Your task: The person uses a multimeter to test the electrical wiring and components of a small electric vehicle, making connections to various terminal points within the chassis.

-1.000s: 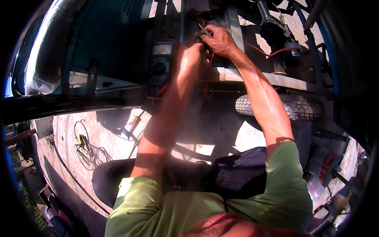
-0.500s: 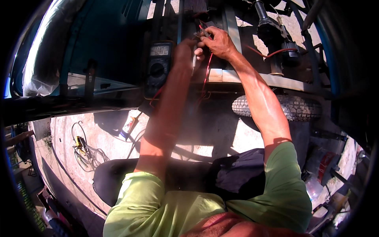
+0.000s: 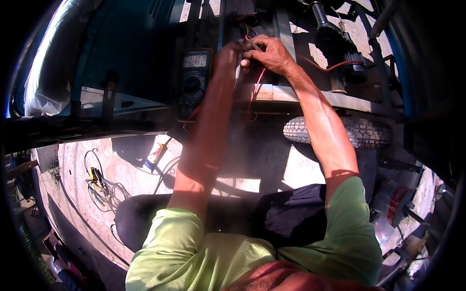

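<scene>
My right hand (image 3: 274, 56) is closed in a pinch on a multimeter probe (image 3: 254, 45), beside thin coloured wires (image 3: 247, 33) in the vehicle frame. A red test lead (image 3: 256, 86) hangs down below this hand. Close against it on the left, my left hand (image 3: 229, 57) is in shadow with its fingers curled in at the same wires; what they grip is hidden. A pale thin piece (image 3: 238, 72) shows below the fingers. Left of my left forearm lies a dark multimeter (image 3: 194, 83) with a lit display and a round dial.
A pale metal crossbar (image 3: 310, 97) runs below my right wrist, with a knobbly tyre (image 3: 361, 133) under it. An axle with a motor (image 3: 335, 39) sits at far right. On the ground are a white and blue tube (image 3: 155, 155) and a yellow-handled tool with cable (image 3: 96, 178).
Both hands stay at the wires with almost no movement. The right hand's probe and red lead have shifted slightly, and the whole view has moved a little.
</scene>
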`<state>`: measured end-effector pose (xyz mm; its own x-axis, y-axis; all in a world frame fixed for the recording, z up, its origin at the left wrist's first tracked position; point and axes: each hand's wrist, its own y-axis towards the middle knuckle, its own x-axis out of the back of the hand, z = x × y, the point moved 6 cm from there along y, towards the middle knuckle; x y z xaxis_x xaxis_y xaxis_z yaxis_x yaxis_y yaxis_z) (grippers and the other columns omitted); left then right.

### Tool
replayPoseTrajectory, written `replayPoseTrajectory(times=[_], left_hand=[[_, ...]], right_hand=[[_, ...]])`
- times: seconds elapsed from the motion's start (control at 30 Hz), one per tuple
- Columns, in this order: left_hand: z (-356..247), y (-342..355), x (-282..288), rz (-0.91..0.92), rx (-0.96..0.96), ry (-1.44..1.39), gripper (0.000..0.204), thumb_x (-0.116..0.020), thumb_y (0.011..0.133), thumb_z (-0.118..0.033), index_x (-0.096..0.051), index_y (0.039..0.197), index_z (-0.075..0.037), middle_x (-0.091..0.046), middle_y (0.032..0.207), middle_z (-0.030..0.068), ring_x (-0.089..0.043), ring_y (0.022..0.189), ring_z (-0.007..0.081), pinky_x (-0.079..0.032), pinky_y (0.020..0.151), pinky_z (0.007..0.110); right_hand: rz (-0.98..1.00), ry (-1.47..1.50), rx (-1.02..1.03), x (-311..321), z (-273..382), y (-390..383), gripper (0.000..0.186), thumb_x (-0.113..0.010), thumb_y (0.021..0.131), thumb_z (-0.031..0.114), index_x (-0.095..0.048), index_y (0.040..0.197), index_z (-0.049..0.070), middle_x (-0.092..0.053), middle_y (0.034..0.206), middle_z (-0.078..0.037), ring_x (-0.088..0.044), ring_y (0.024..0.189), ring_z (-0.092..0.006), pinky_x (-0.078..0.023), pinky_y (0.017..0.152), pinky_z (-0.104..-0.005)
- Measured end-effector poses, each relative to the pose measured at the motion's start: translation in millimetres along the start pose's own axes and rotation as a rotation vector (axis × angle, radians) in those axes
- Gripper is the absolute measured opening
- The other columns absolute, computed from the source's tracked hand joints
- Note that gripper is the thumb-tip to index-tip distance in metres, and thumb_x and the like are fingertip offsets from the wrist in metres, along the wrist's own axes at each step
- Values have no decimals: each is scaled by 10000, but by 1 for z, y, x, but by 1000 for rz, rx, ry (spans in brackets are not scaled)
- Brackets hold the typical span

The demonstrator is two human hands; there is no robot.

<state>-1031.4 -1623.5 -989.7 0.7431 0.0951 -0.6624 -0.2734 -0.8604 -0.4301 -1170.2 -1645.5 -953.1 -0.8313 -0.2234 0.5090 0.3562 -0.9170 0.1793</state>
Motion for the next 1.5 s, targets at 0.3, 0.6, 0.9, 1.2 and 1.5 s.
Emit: replayPoseTrajectory(times=[0.3, 0.6, 0.9, 1.2, 1.5], left_hand=[[1, 9, 4, -10, -32, -11, 255, -510, 1038, -254, -627, 1042, -28, -618, 687, 40, -537, 473, 116, -416, 379, 214], [1, 13, 2, 36, 45, 99, 231, -523, 1054, -258, -633, 973, -72, -589, 633, -7, -500, 448, 91, -340, 395, 274], [4, 18, 5, -2, 30, 79, 267, -426, 1081, -229, -595, 977, -50, -569, 622, 25, -475, 433, 129, -331, 419, 281], [3, 13, 1, 47, 48, 54, 280, -370, 1084, -213, -566, 969, -48, -502, 607, 17, -414, 421, 121, -309, 417, 266], [-1, 5, -8, 102, 39, 48, 270, -387, 1075, -196, -604, 1019, -45, -536, 617, 10, -444, 432, 105, -320, 422, 254]], right_hand=[[35, -28, -26, -2, 7, 1, 301, -762, 868, 192, -745, 1091, -9, -700, 1137, -115, -687, 1047, -228, -525, 951, -330], [118, -35, -21, 1, 7, 2, 294, -736, 881, 237, -766, 1041, -8, -719, 1129, -125, -685, 1047, -233, -522, 937, -328], [-373, -272, 100, 56, 25, 8, 473, -568, 935, 471, -736, 973, 31, -716, 856, -172, -693, 849, -363, -535, 791, -427], [-585, 78, -84, 59, 24, 0, 431, -694, 979, 460, -759, 1013, 35, -730, 765, -63, -691, 726, -152, -535, 683, -311], [-520, 32, 104, 41, 23, 0, 297, -703, 998, 327, -733, 1063, 39, -734, 810, -33, -713, 761, -103, -560, 693, -258]])
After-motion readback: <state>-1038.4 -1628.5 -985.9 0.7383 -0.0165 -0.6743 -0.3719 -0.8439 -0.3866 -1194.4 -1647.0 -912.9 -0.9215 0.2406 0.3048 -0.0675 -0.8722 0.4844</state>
